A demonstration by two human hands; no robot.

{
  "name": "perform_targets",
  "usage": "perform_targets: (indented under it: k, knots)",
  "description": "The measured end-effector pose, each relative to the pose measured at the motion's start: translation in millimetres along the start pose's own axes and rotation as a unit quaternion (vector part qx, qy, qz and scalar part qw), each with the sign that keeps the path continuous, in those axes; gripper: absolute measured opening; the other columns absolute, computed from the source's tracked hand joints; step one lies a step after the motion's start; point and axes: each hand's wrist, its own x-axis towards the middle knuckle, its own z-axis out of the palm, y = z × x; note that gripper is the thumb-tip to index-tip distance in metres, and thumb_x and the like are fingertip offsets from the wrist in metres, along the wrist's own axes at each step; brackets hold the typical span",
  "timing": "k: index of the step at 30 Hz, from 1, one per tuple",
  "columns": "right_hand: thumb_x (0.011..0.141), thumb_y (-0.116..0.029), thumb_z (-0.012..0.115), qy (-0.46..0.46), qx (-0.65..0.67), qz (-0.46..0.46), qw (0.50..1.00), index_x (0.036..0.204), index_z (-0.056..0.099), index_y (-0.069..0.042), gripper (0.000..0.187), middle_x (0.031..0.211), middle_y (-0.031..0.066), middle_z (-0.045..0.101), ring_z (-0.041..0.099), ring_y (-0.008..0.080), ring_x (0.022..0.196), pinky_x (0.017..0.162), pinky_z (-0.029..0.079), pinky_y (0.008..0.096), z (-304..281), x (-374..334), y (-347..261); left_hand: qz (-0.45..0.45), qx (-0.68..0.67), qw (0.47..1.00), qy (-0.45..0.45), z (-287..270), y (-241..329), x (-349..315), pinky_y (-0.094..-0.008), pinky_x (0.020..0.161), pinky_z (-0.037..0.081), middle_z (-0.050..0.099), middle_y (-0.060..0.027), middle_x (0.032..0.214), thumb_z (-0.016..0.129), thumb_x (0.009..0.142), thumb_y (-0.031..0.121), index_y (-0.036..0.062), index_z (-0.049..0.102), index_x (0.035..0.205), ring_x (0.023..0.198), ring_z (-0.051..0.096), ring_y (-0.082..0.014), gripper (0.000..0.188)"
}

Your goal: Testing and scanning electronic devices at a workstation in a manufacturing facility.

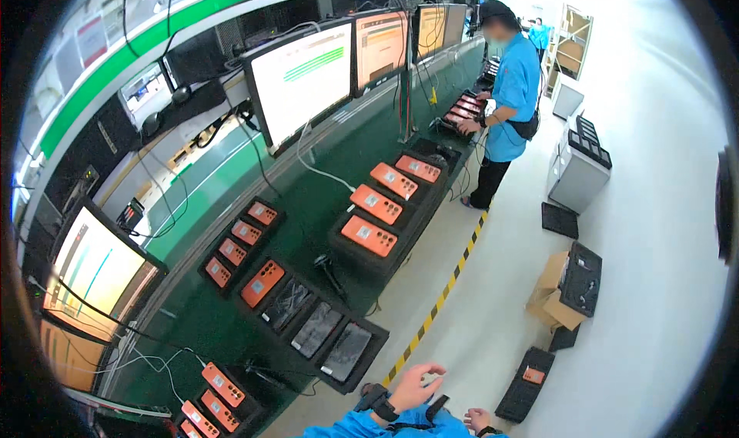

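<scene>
My left hand [416,388] is raised at the bottom middle, off the near edge of the bench. Its fingers are loosely bent and apart, with nothing seen in them, and a black band circles the wrist. My right hand [477,419] hangs lower, by my body, its fingers half curled and no object showing. A small black object [437,406] lies against my blue sleeves between the hands; its kind I cannot make out. Nearest the left hand is a black foam tray [375,351] bearing one orange phone [262,283] and several dark-screened phones [346,351].
More trays of orange phones [369,236] cover the green bench [308,207], beside a handheld scanner [330,275] and cables. Monitors [300,80] line the back. A co-worker [508,91] stands at the far end. Cartons [550,292] and trays [526,384] sit on the floor at right.
</scene>
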Motion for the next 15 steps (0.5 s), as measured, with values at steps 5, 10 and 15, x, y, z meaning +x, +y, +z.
perform_targets:
  k: [5, 10, 15]
  knots:
    - [0.088, -0.018, 0.059, -0.054, -0.023, -0.183, 0.981, 0.106, 0.058, 0.0, 0.026, 0.088, 0.0124, 0.067, 0.065, 0.0186, 0.068, 0.054, 0.052, 0.0289, 23, 44, -166, 0.071, 0.072, 0.989, 0.105, 10, 27, 87, -0.0346, 0.086, 0.045, 0.066, -0.0061, 0.098, 0.067, 0.078, 0.021, 0.0125, 0.065, 0.102, 0.098, 0.057, -0.0249, 0.025]
    - [0.085, -0.014, 0.06, -0.077, -0.098, -0.322, 0.939, 0.11, 0.056, 0.0, 0.029, 0.087, 0.0116, 0.066, 0.065, 0.0172, 0.068, 0.055, 0.052, 0.0266, 67, 35, -330, 0.116, 0.108, 0.97, 0.185, -6, 15, 191, -0.0362, 0.09, 0.043, 0.066, -0.0063, 0.098, 0.067, 0.077, 0.019, 0.0082, 0.065, 0.098, 0.097, 0.058, -0.0266, 0.024]
    - [0.084, -0.013, 0.061, -0.121, -0.113, -0.356, 0.92, 0.113, 0.054, -0.002, 0.032, 0.091, 0.0119, 0.065, 0.065, 0.0157, 0.069, 0.057, 0.051, 0.0267, 85, 59, -447, 0.076, 0.07, 0.929, 0.356, -47, 35, 282, -0.0356, 0.088, 0.043, 0.066, -0.0069, 0.095, 0.066, 0.076, 0.014, 0.0072, 0.065, 0.095, 0.093, 0.059, -0.0254, 0.02]
